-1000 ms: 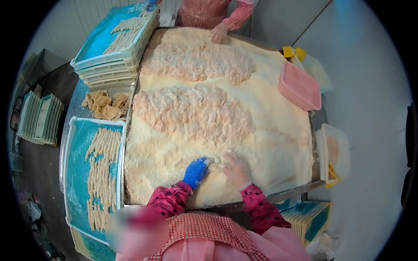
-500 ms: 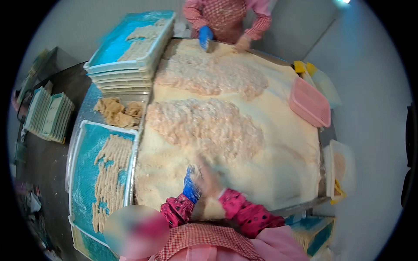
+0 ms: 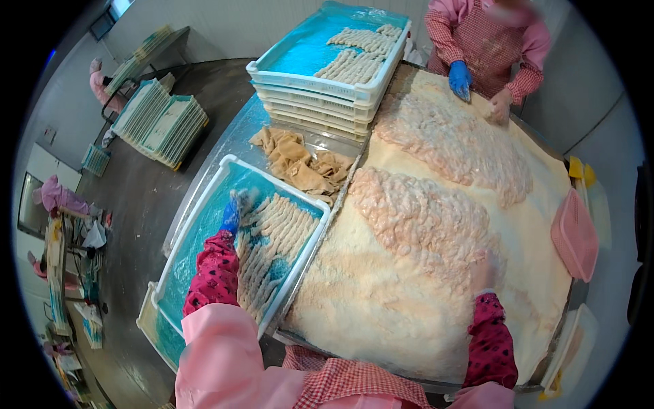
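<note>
My left hand (image 3: 231, 213), in a blue glove dusted with flour, reaches over the white-rimmed tray (image 3: 193, 201) with a turquoise lining at the left. Its fingertips are at the far end of the rows of pale coated strips (image 3: 272, 235); whether they grip one cannot be made out. Bare and smeared by motion, my right hand (image 3: 485, 271) is at the near right edge of a heap of raw pinkish-white meat pieces (image 3: 422, 215). The heap lies on a thick layer of pale flour or breading (image 3: 368, 293) that covers the table.
Stacked trays (image 3: 313, 95) stand behind the tray, with crumpled tan cloth (image 3: 300, 160) between. A second meat heap (image 3: 453, 146) lies farther back, near a co-worker's blue-gloved hand (image 3: 460, 78) and bare hand (image 3: 501, 105). A pink basket (image 3: 575, 235) sits at the table's right edge.
My hands were together over the flour and have parted: the left has gone left over the tray, the right has moved right to the near meat heap. The view has swung left.
</note>
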Action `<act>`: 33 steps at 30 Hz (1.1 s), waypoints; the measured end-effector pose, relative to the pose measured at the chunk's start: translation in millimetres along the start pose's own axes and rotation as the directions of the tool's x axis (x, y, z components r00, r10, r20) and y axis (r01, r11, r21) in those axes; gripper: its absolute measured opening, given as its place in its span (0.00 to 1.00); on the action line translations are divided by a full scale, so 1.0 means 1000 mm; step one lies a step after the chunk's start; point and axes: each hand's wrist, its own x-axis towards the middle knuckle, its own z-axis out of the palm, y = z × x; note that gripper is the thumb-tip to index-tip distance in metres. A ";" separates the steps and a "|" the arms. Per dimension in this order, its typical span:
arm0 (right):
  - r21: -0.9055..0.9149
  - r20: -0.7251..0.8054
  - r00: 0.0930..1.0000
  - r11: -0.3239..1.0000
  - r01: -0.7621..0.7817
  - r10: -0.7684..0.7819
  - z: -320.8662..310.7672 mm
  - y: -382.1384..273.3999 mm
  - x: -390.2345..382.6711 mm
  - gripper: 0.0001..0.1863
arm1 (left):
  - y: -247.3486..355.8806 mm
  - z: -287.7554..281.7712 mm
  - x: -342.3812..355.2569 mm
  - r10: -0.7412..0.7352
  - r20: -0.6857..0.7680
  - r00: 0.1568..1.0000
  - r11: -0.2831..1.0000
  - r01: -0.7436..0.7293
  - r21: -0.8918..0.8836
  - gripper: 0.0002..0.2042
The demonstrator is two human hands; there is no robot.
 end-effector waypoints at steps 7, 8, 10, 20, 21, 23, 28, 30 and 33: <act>0.505 0.044 0.940 0.805 -0.312 0.337 -0.039 0.038 0.010 0.07 | -0.001 0.030 0.024 -0.170 0.216 0.962 0.985 0.169 0.023 0.34; 0.518 0.039 0.949 0.805 -0.288 0.314 -0.051 0.008 0.011 0.07 | -0.023 -0.009 0.034 -0.203 0.115 0.972 0.979 0.203 0.006 0.27; 0.444 0.165 0.975 0.871 -0.210 0.152 -0.073 -0.017 -0.017 0.07 | -0.056 -0.037 0.037 0.160 -0.014 0.987 0.981 -0.158 0.114 0.21; 0.389 0.556 0.760 0.703 -0.595 0.336 -0.094 0.016 -0.172 0.15 | 0.014 0.262 -0.268 0.153 0.901 0.406 0.543 -0.796 0.267 0.24; 0.422 0.571 0.765 0.694 -0.584 0.297 -0.085 -0.011 -0.180 0.17 | -0.005 0.291 -0.289 0.098 0.928 0.359 0.677 -0.707 0.202 0.26; 0.527 0.520 0.818 0.662 -0.533 0.245 -0.074 -0.028 -0.189 0.21 | -0.051 0.339 -0.324 0.258 0.866 0.427 0.469 -0.840 0.274 0.26; 0.552 0.163 0.946 0.769 -0.322 0.280 -0.075 0.050 -0.200 0.27 | -0.063 0.354 -0.330 0.135 0.925 0.354 0.573 -0.790 0.219 0.26; 0.377 0.189 0.980 0.926 -0.017 -0.059 -0.100 0.002 -0.182 0.27 | -0.070 0.336 -0.319 0.116 0.901 0.419 0.621 -0.738 0.263 0.25; 0.229 0.250 0.928 0.948 0.220 -0.276 -0.088 -0.039 -0.173 0.24 | -0.072 0.349 -0.329 0.288 0.857 0.427 0.611 -0.771 0.179 0.23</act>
